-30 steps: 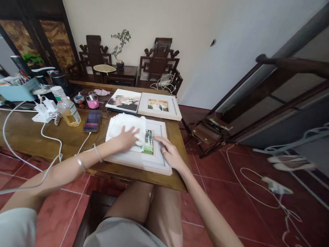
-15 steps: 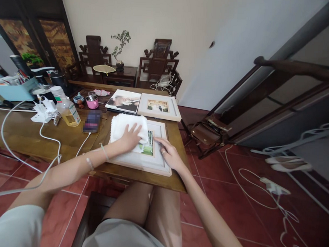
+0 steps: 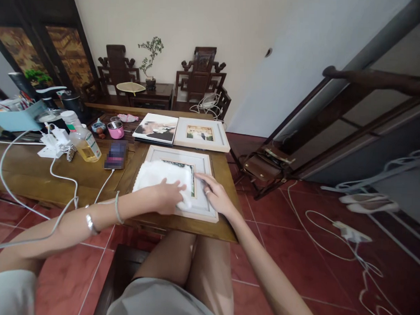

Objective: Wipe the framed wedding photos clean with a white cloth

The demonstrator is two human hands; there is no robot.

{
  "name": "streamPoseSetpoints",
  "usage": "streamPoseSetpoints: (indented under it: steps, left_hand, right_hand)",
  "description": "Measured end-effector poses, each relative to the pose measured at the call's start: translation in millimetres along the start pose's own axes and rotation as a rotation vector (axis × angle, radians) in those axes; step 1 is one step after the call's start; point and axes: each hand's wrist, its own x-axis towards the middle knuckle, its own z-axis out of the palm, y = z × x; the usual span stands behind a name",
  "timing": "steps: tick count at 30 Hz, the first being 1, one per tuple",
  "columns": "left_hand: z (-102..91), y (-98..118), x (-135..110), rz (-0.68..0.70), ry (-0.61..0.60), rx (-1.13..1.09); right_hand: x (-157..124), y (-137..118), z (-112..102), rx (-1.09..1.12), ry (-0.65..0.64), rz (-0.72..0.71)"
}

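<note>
A white picture frame (image 3: 213, 212) lies flat at the near end of the wooden table. Over the left and middle of it is a white cloth (image 3: 157, 174), which hides much of the green-toned photo (image 3: 193, 187). My left hand (image 3: 167, 197) lies palm down on the lower part of the cloth, its fingers spread and slightly blurred. On the frame's right side rests my right hand (image 3: 215, 194), index finger stretched out along the inner border and the other fingers partly bent, touching without gripping.
Behind the frame lie a second framed photo (image 3: 219, 140) and a photo album (image 3: 156, 128). To the left are a phone (image 3: 115, 155) on a cable, a bottle of yellow liquid (image 3: 88, 146), a pink cup (image 3: 115, 130) and a power strip (image 3: 52, 149). A brown bag (image 3: 266, 168) sits at right.
My left hand has moved toward me with the cloth, uncovering the frame's far border and covering more of its near part. My right hand stays in place on the frame.
</note>
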Motion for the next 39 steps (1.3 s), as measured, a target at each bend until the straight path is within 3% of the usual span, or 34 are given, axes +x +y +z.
streamPoseSetpoints:
  steps: [3, 5, 9, 13, 17, 24, 27, 30, 34, 39]
  left_hand:
    - [3.6, 17, -17, 0.037, 0.050, -0.010]
    - [9.7, 15, -12, -0.004, 0.087, -0.010]
    - [20.2, -16, 25, -0.152, 0.144, 0.028]
    - [17.8, -52, 65, -0.229, 0.243, 0.134]
    - [10.1, -51, 77, -0.176, 0.245, 0.118]
    - [11.2, 10, 43, -0.080, 0.133, -0.009]
    - [15.2, 32, 24, 0.031, 0.190, 0.016]
    - [14.4, 44, 7, 0.032, 0.231, 0.047]
    - [12.9, 40, -9, -0.074, 0.183, 0.078]
    - [25.2, 7, 1, -0.234, 0.147, 0.115]
  right_hand:
    - [0, -1, 0, 0.000, 0.003, -0.003]
    - [0, -2, -1, 0.001, 0.004, 0.001]
    - [0, -3, -2, 0.001, 0.000, 0.021]
    - [0, -5, -1, 0.003, 0.004, 0.050]
    - [-1, -8, 0, -0.010, 0.080, 0.139]
    - [-1, -13, 1, 0.029, 0.121, 0.152]
    - [-2, -13, 0, 0.038, 0.117, 0.177]
    - [-2, -12, 0, 0.030, 0.117, 0.188]
    - [0, -9, 0, 0.005, 0.067, 0.113]
    - [2, -9, 0, 0.004, 0.010, 0.044]
